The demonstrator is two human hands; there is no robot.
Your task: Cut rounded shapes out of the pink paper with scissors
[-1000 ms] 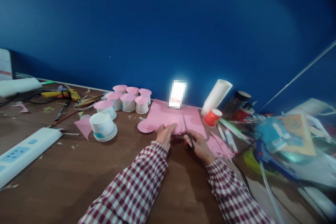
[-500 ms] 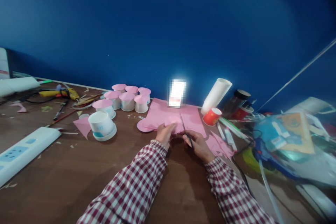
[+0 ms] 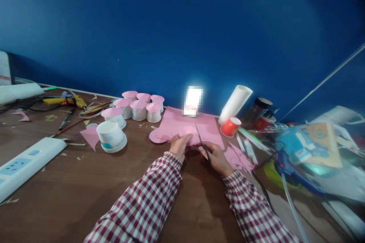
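Note:
My left hand pinches the near edge of a pink paper sheet that lies on the brown table. My right hand is closed on a pair of scissors, whose blades point away from me into the pink paper just right of the left hand. A small pink round piece shows in the paper between the two hands. Both arms wear red and white checked sleeves.
White paper cups with pink tops stand at the back left, one upturned cup nearer. A power strip lies at left, a glue gun behind it. A red cup, a white cup stack, pink scraps and blurred clutter fill the right.
The scissor blades have shifted a little to the left across the pink paper. Both hands stay at almost the same spot.

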